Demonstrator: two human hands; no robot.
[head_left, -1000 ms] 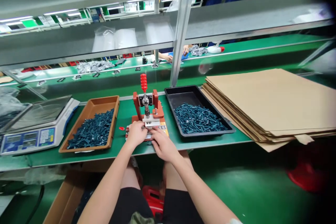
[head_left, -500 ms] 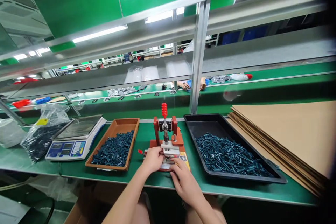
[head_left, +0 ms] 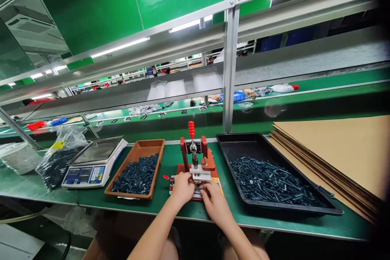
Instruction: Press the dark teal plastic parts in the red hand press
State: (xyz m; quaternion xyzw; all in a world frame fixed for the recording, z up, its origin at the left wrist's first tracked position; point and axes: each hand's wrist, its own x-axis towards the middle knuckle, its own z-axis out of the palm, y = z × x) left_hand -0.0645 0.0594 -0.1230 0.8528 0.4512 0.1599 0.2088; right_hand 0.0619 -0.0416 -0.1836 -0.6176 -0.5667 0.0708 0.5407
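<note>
A small toggle-clamp press (head_left: 209, 159) with a red upright handle (head_left: 191, 130) stands on the green bench in front of me. My left hand (head_left: 183, 187) is at the left front of its metal block (head_left: 199, 174), fingers curled in against the fixture. From the right, my right hand (head_left: 215, 199) reaches to the same spot, thumb and fingertips brought together at the fixture's front. Whatever lies between the fingertips is too small and covered to make out. A small red-tipped lever (head_left: 166, 177) sticks out left of my left hand.
Left of the press is a brown tray (head_left: 137, 144) of small dark parts, then a weighing scale (head_left: 91, 166) and a plastic bag (head_left: 65, 150) of dark parts. On the right are a black tray (head_left: 240, 143) of dark strips and stacked cardboard (head_left: 335, 142). A metal post (head_left: 230, 69) rises behind.
My right hand has moved slightly up and in toward the fixture, its fingers closer to my left hand. The view has shifted a little. Across the bench, another person's hands moved beside a blue bin.
</note>
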